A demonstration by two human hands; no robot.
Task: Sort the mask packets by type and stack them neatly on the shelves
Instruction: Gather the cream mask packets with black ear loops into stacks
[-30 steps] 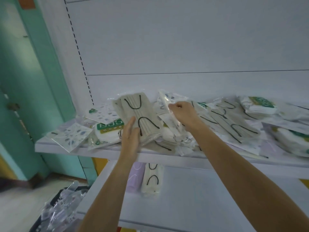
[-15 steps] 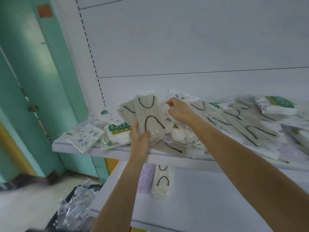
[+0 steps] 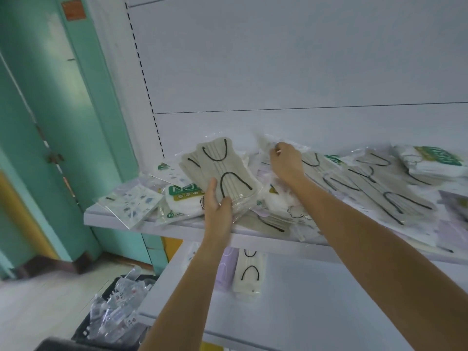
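My left hand (image 3: 217, 206) grips a small fanned bunch of beige mask packets (image 3: 220, 171) with black ear loops, held upright above the upper shelf (image 3: 111, 219). To its right my right hand (image 3: 286, 160) pinches the top edge of a clear packet (image 3: 266, 141) in the loose pile. More beige packets (image 3: 379, 188) lie spread to the right. White packets with green labels (image 3: 184, 198) and a patterned packet (image 3: 131, 201) lie at the shelf's left end.
On the lower shelf (image 3: 316, 300) a beige packet stack (image 3: 249, 272) stands beside a lilac packet stack (image 3: 226, 267). A black crate (image 3: 114, 310) of clear packets sits on the floor at lower left. A teal door (image 3: 50, 122) is at the left.
My left hand has lifted the beige packets a little higher. My right hand has reached further back on the pile and taken hold of a packet's edge. The view has shifted left.
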